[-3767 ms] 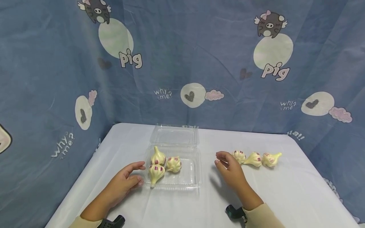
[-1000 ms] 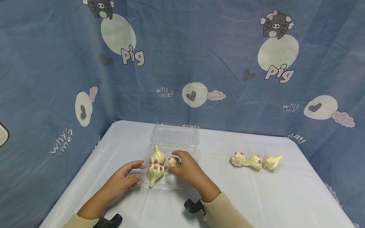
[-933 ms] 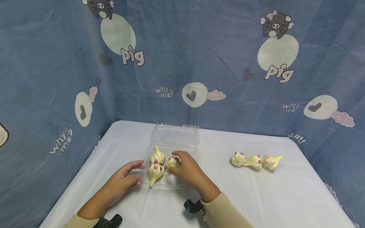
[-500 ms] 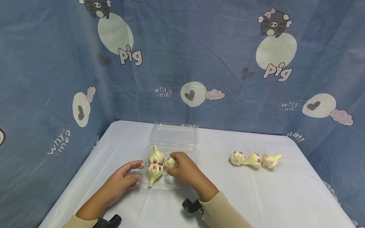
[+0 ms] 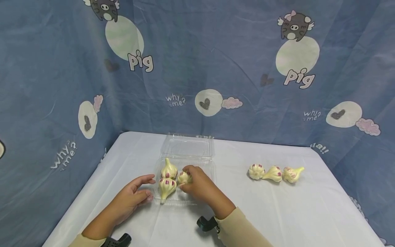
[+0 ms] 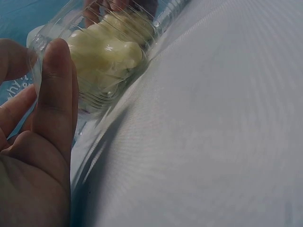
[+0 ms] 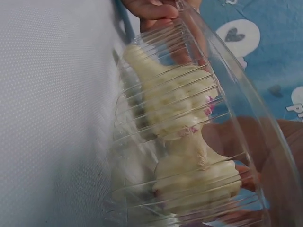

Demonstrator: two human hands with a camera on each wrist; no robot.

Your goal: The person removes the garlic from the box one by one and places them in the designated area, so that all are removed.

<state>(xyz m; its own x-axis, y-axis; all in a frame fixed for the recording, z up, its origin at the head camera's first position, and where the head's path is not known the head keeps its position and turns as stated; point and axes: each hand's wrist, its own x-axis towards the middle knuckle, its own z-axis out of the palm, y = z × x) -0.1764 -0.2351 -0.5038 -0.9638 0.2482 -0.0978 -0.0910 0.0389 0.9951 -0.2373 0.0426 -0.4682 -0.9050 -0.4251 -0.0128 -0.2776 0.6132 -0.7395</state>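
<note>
A hinged clear plastic container [image 5: 180,201] stands on the white-covered table, its lid [image 5: 187,145] folded back. Inside lie three garlic bulbs with purple marks. One bulb [image 5: 169,170] is at the back left and another [image 5: 167,187] in front of it. My right hand [image 5: 200,184] reaches in and pinches the third bulb [image 5: 184,178] between thumb and fingers, partly hiding it. At the container's left side is my left hand [image 5: 132,195], thumb and index apart; in the left wrist view its thumb [image 6: 57,85] lies against the clear wall.
To the right, three more garlic bulbs lie in a row: one [image 5: 256,171] at the left, one [image 5: 273,174] in the middle, one [image 5: 292,174] at the right. A blue printed curtain [image 5: 172,75] hangs behind and left of the table.
My right hand has moved from beside the row of bulbs leftward into the container. Its fingers have drawn closer round the third bulb, which has shifted slightly left. My left hand has barely moved.
</note>
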